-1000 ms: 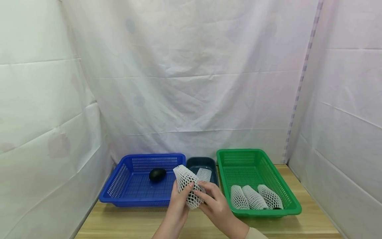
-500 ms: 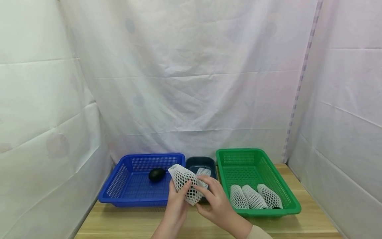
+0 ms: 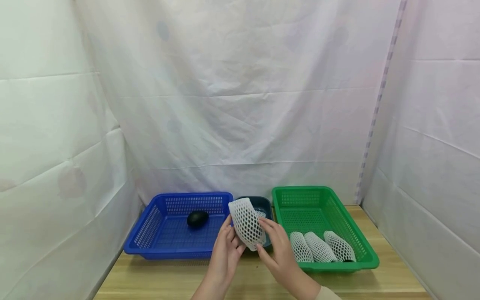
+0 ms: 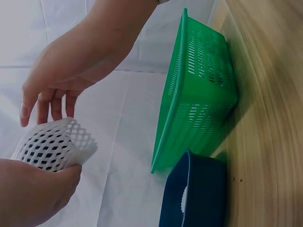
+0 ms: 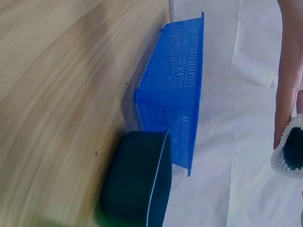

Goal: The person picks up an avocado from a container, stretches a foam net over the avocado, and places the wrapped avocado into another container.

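Observation:
In the head view my left hand (image 3: 226,252) holds an avocado wrapped in a white foam net sleeve (image 3: 246,224), tilted, above the table. Dark skin shows through the mesh, and the right wrist view catches the avocado's dark end (image 5: 294,147) inside the sleeve's opening. In the left wrist view, the left thumb (image 4: 68,182) presses along the net. My right hand (image 3: 280,252) is at the sleeve's right side, fingers extended and fingertips at or very near the mesh; whether they touch is unclear.
A blue basket (image 3: 180,254) at left contains one bare dark avocado (image 3: 197,218). Behind the hands, a dark teal tray (image 3: 265,201) holds white netting (image 3: 261,214). The green basket (image 3: 305,208) at right contains several sleeved pieces (image 3: 319,248). White curtains surround the wooden table (image 3: 150,279).
The sleeved avocado has shifted right and turned more upright. My left thumb has left its front, and the left fingers now support it from the left. The right fingers have moved off its front to its edge.

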The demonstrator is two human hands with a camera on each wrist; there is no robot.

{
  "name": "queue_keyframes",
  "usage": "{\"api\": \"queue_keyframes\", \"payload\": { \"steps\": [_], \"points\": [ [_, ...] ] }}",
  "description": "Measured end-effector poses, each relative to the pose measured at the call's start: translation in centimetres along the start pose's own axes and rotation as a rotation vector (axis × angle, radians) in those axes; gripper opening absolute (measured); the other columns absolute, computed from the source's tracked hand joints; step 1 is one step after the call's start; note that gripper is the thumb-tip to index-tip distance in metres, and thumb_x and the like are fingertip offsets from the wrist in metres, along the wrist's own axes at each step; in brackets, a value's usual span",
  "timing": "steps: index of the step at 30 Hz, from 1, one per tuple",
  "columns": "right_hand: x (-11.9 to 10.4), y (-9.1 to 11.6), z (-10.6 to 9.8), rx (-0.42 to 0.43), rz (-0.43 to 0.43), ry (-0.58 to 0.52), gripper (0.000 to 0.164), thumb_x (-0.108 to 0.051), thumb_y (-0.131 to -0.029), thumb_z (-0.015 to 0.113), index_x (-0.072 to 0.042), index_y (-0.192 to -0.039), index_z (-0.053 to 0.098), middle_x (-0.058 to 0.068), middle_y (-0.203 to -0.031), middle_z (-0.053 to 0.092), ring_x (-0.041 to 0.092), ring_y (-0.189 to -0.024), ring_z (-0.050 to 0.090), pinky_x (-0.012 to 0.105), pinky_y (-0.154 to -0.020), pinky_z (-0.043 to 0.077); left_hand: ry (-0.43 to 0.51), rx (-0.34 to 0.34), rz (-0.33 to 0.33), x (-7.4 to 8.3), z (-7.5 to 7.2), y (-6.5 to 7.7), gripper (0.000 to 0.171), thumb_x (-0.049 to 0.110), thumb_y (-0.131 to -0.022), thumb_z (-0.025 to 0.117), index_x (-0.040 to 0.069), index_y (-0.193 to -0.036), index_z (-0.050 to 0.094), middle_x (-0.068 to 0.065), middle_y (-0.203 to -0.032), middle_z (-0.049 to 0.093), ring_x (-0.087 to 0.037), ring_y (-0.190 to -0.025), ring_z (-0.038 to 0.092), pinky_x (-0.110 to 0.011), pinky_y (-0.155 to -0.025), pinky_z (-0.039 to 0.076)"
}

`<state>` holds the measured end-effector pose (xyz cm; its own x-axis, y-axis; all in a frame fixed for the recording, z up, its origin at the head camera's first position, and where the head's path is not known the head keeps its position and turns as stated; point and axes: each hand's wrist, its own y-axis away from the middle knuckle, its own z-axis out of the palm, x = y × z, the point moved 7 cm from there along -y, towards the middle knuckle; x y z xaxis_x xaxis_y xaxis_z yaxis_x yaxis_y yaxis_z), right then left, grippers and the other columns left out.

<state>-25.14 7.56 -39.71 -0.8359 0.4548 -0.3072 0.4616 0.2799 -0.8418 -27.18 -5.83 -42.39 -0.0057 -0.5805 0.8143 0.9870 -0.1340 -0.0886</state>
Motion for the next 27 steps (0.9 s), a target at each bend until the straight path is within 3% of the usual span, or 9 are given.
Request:
{"api": "queue_keyframes", "payload": {
  "steps": [5, 10, 12, 15, 19, 22, 25, 27],
  "points": [
    [2.1, 0.7, 0.4, -0.120, 0.281, -0.074, 0.061, -0.021, -0.089, 0.056, -0.013, -0.140, 0.025, 0.003, -0.136, 0.034, 0.018, -0.119, 0.037, 0.042, -0.090, 0.038, 0.001, 0.041, -0.001, 0.0, 0.2, 0.0, 0.058, 0.028, -0.093, 0.045, 0.010, -0.142, 0.019, -0.015, -0.143, 0.023, -0.029, -0.127, 0.029, -0.043, -0.100, 0.030],
    [4.1, 1.6, 0.8, -0.122, 0.562, -0.320, 0.068, -0.029, -0.087, 0.059, -0.025, -0.141, 0.019, 0.002, -0.138, 0.030, 0.020, -0.123, 0.034, 0.049, -0.093, 0.034, -0.009, 0.104, -0.013, -0.5, 0.6, 0.0, 0.043, 0.020, -0.093, 0.043, 0.002, -0.132, 0.038, -0.016, -0.126, 0.042, -0.030, -0.116, 0.040, -0.042, -0.096, 0.035],
    [4.7, 2.0, 0.6, -0.108, 0.612, -0.359, 0.073, -0.030, -0.082, 0.065, -0.027, -0.140, 0.020, 0.002, -0.136, 0.031, 0.021, -0.121, 0.036, 0.048, -0.092, 0.036, -0.023, 0.111, -0.016, -0.9, 0.9, -0.1, 0.037, 0.017, -0.093, 0.043, -0.001, -0.125, 0.045, -0.014, -0.115, 0.047, -0.028, -0.110, 0.044, -0.041, -0.094, 0.038],
    [5.3, 1.9, 0.1, -0.092, 0.597, -0.317, 0.077, -0.031, -0.072, 0.076, -0.025, -0.134, 0.031, 0.001, -0.129, 0.038, 0.019, -0.111, 0.043, 0.044, -0.086, 0.041, -0.075, 0.106, -0.014, -1.7, 1.3, -0.3, 0.029, 0.012, -0.091, 0.043, -0.004, -0.114, 0.051, -0.012, -0.102, 0.049, -0.025, -0.100, 0.048, -0.040, -0.090, 0.041],
    [6.8, 1.5, -1.1, -0.144, 0.607, -0.243, 0.072, -0.033, -0.063, 0.081, -0.027, -0.125, 0.043, -0.002, -0.118, 0.044, 0.017, -0.100, 0.048, 0.036, -0.077, 0.046, -0.274, 0.098, -0.021, -2.9, 1.5, -0.7, 0.025, 0.011, -0.088, 0.047, -0.003, -0.108, 0.053, -0.009, -0.095, 0.056, -0.022, -0.090, 0.055, -0.037, -0.085, 0.045],
    [8.6, 1.6, -1.8, -0.247, 0.714, -0.247, 0.075, -0.030, -0.065, 0.080, -0.029, -0.128, 0.040, 0.001, -0.118, 0.045, 0.019, -0.096, 0.051, 0.034, -0.071, 0.047, -0.443, 0.063, -0.027, -4.1, 1.8, -1.2, 0.024, 0.008, -0.084, 0.051, -0.001, -0.106, 0.054, -0.012, -0.090, 0.061, -0.024, -0.083, 0.060, -0.036, -0.079, 0.048],
    [10.3, 1.9, -2.6, -0.320, 0.834, -0.250, 0.077, -0.022, -0.070, 0.076, -0.023, -0.134, 0.032, 0.010, -0.120, 0.046, 0.024, -0.095, 0.053, 0.037, -0.067, 0.048, -0.651, -0.029, -0.031, -5.6, 2.8, -1.5, 0.022, 0.009, -0.080, 0.058, 0.004, -0.102, 0.058, -0.007, -0.087, 0.063, -0.019, -0.078, 0.060, -0.033, -0.070, 0.049],
    [11.5, 2.0, -3.1, -0.337, 0.905, -0.220, 0.073, -0.021, -0.074, 0.071, -0.016, -0.134, 0.029, 0.016, -0.117, 0.047, 0.027, -0.093, 0.055, 0.039, -0.065, 0.048, -0.907, -0.145, 0.007, -6.5, 4.1, -1.6, 0.022, 0.013, -0.080, 0.061, 0.009, -0.101, 0.060, 0.000, -0.090, 0.062, -0.012, -0.080, 0.058, -0.029, -0.069, 0.048]
  ]
}}
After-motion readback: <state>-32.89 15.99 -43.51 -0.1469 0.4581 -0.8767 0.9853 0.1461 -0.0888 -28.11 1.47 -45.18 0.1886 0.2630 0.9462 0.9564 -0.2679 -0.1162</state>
